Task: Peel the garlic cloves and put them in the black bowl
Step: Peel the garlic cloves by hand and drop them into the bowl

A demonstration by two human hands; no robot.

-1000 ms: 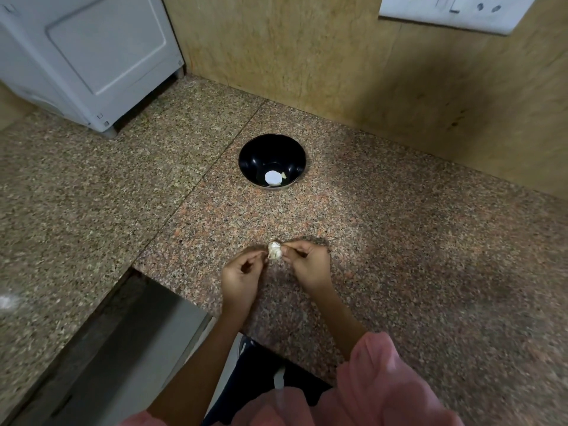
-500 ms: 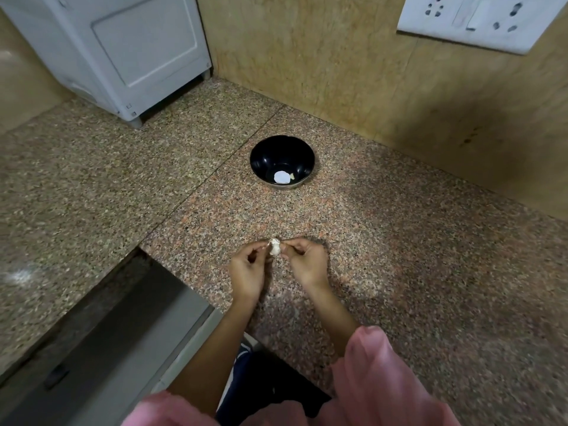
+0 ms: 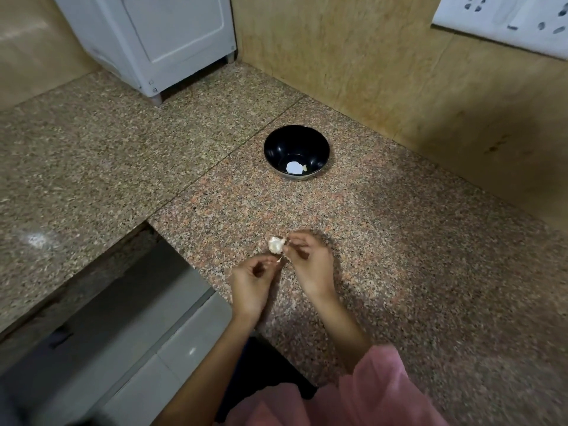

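A pale garlic clove [image 3: 276,245] with loose papery skin is pinched at its right side by my right hand [image 3: 310,265], a little above the granite counter [image 3: 415,247]. My left hand [image 3: 252,282] sits just below and left of the clove, fingers curled, its fingertips pinching a thin strip of garlic skin [image 3: 279,259]. The black bowl [image 3: 293,141] stands farther back near the wall corner. In its bottom lie a small peeled clove [image 3: 304,168] and a bright white patch.
A white appliance [image 3: 159,35] stands at the back left of the counter. A white socket plate [image 3: 507,16] is on the wall at the top right. To the left the counter is cut away, with a grey cabinet front [image 3: 129,321] below.
My left hand has drawn down and away from the clove, pulling a strip of skin; before, both hands pinched the clove. The camera has moved, so the bowl appears farther right.
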